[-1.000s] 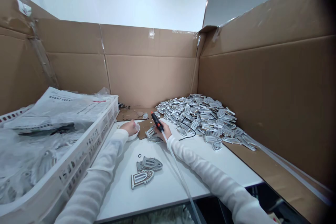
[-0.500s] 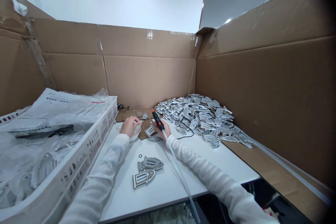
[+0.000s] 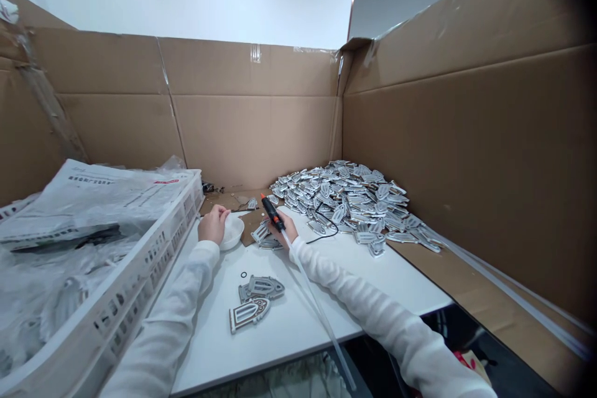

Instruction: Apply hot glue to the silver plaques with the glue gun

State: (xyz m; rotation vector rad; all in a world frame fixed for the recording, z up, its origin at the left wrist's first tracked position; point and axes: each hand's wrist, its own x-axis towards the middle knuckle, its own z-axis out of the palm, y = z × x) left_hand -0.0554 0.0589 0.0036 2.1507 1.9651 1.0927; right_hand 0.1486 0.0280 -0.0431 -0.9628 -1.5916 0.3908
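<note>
My right hand (image 3: 290, 228) is wrapped round a black and orange hot glue gun (image 3: 273, 212), its tip pointing up and away to the left. A long translucent glue stick (image 3: 321, 314) trails from its rear towards me. Beside a small white bowl (image 3: 236, 231), my left hand (image 3: 213, 224) has its fingertips pinched together; what they hold, if anything, is too small to make out. Grey arched pieces (image 3: 262, 235) lie by my right hand. Nearer to me rest a grey piece (image 3: 265, 286), a brown-patterned piece (image 3: 249, 314) and a small black ring (image 3: 243, 275).
A large pile of grey pieces (image 3: 345, 193) lies at the back right, with a black cord (image 3: 333, 224) in front. On the left stands a white plastic crate (image 3: 153, 255) full of plastic-wrapped goods. Cardboard walls (image 3: 252, 118) enclose the white table (image 3: 280, 351).
My left hand has shifted from over the bowl to its left side, uncovering more of it. The glue gun stays in my right hand. The whole view has shifted slightly.
</note>
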